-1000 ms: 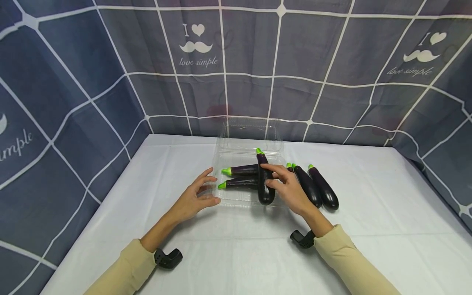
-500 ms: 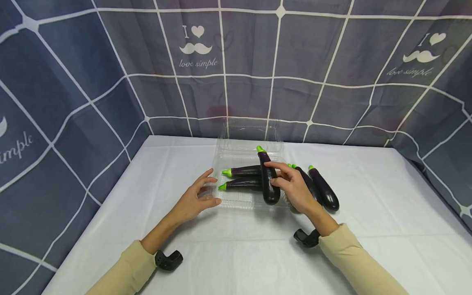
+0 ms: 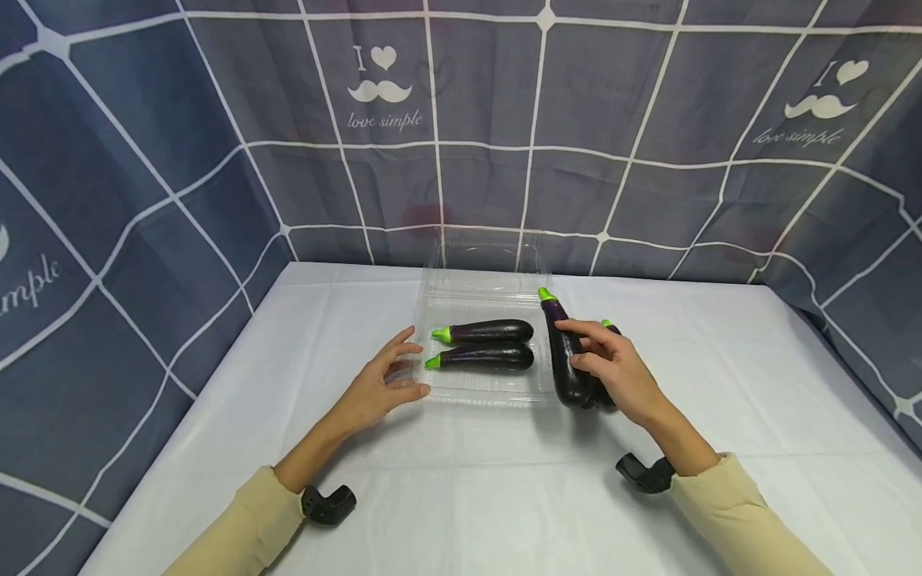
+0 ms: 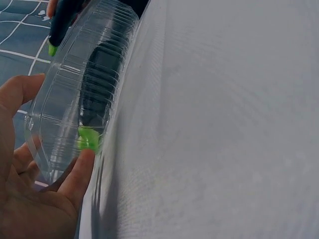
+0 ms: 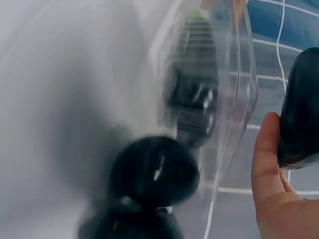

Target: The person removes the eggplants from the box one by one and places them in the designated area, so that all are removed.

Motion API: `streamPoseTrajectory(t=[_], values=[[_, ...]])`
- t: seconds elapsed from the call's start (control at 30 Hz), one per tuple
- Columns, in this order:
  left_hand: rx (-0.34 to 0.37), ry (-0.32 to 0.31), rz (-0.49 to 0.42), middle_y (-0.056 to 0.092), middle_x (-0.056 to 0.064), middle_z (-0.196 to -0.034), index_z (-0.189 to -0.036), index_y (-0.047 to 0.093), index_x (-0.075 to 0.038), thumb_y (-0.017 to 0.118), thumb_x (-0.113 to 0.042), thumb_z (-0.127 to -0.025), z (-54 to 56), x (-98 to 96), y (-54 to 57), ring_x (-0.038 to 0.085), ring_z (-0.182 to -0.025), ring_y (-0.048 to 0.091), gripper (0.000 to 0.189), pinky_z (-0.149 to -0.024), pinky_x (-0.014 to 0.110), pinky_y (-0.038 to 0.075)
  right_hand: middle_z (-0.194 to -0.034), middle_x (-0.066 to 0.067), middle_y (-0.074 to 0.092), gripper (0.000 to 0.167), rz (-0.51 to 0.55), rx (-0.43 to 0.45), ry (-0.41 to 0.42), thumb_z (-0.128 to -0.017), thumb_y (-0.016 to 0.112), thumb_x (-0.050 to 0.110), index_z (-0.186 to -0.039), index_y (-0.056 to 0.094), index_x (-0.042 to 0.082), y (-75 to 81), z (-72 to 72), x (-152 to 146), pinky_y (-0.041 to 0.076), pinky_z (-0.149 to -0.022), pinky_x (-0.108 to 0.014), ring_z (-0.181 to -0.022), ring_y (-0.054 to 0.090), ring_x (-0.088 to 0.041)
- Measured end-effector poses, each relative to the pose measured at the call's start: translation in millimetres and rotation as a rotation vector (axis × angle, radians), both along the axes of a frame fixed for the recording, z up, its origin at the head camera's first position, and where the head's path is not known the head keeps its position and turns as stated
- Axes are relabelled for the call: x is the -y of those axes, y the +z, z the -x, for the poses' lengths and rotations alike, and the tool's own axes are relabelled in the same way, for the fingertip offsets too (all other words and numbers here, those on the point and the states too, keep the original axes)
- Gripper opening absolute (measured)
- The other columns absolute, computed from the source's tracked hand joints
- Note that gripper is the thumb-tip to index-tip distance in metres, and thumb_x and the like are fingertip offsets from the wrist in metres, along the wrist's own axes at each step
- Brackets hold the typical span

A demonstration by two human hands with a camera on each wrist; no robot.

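My right hand holds a dark purple eggplant with a green stem, between thumb and fingers, at the right side of a clear plastic clamshell box. In the right wrist view this eggplant is raised above the others. Two eggplants lie side by side in the box, the back one and the front one, stems to the left. My left hand rests at the box's left end with fingers spread; in the left wrist view a fingertip touches the box wall.
More eggplants lie right of the box, mostly hidden behind my right hand and the held eggplant in the head view. The box's raised clear lid leans at the back by the grey checked curtain. A white cloth covers the table.
My right hand has carried the held eggplant to the right, from over the two eggplants in the box to its right edge, uncovering their blunt ends. The left hand has stayed still.
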State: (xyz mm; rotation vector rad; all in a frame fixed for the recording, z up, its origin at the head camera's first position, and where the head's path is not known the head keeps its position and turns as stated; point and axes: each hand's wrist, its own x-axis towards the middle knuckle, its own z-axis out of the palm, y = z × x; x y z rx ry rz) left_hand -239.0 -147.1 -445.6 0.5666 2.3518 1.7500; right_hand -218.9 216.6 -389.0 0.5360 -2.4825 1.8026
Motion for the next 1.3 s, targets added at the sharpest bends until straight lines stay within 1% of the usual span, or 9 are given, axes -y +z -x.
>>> streamPoseTrajectory(t=[0.13,0.23,0.4,0.53,0.77,0.83,1.07,1.17,1.3], values=[[0.006,-0.004,0.001,0.015,-0.003,-0.163,-0.138,0.05,-0.003,0.078,-0.02,-0.087,0.9,-0.4,0.3,0.036,-0.136,0.038,0.061,-0.105,0.05,0.042,-0.108,-0.015,0.051,0.047,-0.025,0.004,-0.021,-0.09,0.057,-0.003,-0.136,0.057,0.004,0.9,-6.1,-16.0,0.047,-0.073,-0.025,-0.091,0.051,-0.018],[0.007,-0.003,-0.001,0.015,-0.003,-0.163,-0.137,0.051,-0.003,0.078,-0.02,-0.086,0.9,-0.2,0.2,0.036,-0.136,0.038,0.06,-0.105,0.049,0.042,-0.105,-0.016,0.052,0.047,-0.056,0.002,-0.041,-0.091,0.056,-0.003,-0.137,0.056,0.005,1.4,-10.3,-27.9,0.047,-0.072,-0.025,-0.09,0.052,-0.018],[0.005,0.001,-0.003,0.016,-0.003,-0.163,-0.137,0.051,-0.003,0.079,-0.019,-0.086,0.4,0.1,0.2,0.036,-0.136,0.038,0.06,-0.105,0.05,0.042,-0.114,-0.009,0.054,0.046,-0.118,-0.009,-0.073,-0.093,0.056,-0.002,-0.139,0.056,0.008,1.6,-15.8,-49.1,0.047,-0.074,-0.023,-0.095,0.051,-0.018],[0.002,-0.002,-0.004,0.015,-0.002,-0.163,-0.137,0.051,-0.002,0.079,-0.019,-0.086,0.6,0.2,0.0,0.036,-0.136,0.038,0.06,-0.106,0.05,0.041,-0.121,0.001,0.057,0.048,-0.13,-0.009,-0.092,-0.096,0.057,0.0,-0.142,0.052,0.01,1.3,-19.4,-62.8,0.047,-0.078,-0.02,-0.096,0.057,-0.014],[0.004,-0.003,-0.013,0.015,-0.002,-0.163,-0.137,0.05,-0.002,0.078,-0.018,-0.086,0.5,0.0,-0.1,0.036,-0.136,0.038,0.06,-0.106,0.05,0.041,-0.102,-0.004,0.064,0.049,-0.137,0.004,-0.126,-0.095,0.057,-0.001,-0.143,0.051,0.009,0.4,-19.9,-81.5,0.047,-0.077,-0.019,-0.091,0.06,-0.012],[0.003,-0.005,-0.015,0.015,-0.002,-0.163,-0.137,0.05,-0.002,0.078,-0.018,-0.087,0.4,-0.2,0.0,0.036,-0.136,0.038,0.06,-0.106,0.049,0.041,-0.1,-0.003,0.064,0.049,-0.139,0.023,-0.129,-0.095,0.056,-0.002,-0.143,0.051,0.009,-0.1,-18.8,-87.0,0.047,-0.077,-0.019,-0.09,0.06,-0.011],[0.001,-0.009,-0.017,0.015,-0.002,-0.163,-0.137,0.05,-0.001,0.077,-0.018,-0.087,0.5,-0.9,0.4,0.036,-0.136,0.038,0.059,-0.105,0.048,0.042,-0.124,0.004,0.053,0.044,-0.073,0.09,-0.103,-0.098,0.052,-0.001,-0.142,0.052,0.007,-6.4,-17.8,-103.8,0.047,-0.079,-0.018,-0.097,0.055,-0.01],[-0.001,-0.007,-0.012,0.015,-0.003,-0.163,-0.137,0.05,-0.001,0.078,-0.018,-0.087,0.3,-0.8,0.4,0.036,-0.136,0.038,0.059,-0.105,0.048,0.042,-0.122,0.003,0.055,0.044,-0.031,0.1,-0.093,-0.098,0.052,-0.002,-0.141,0.052,0.006,-8.8,-18.7,-107.8,0.048,-0.078,-0.019,-0.096,0.056,-0.01],[-0.004,-0.003,-0.009,0.016,-0.003,-0.163,-0.138,0.05,-0.001,0.078,-0.017,-0.087,-0.2,-0.5,0.5,0.037,-0.136,0.038,0.06,-0.105,0.048,0.042,-0.123,0.002,0.054,0.044,-0.021,0.096,-0.095,-0.098,0.051,-0.003,-0.142,0.051,0.004,-8.6,-18.6,-113.5,0.048,-0.078,-0.018,-0.096,0.056,-0.008]])
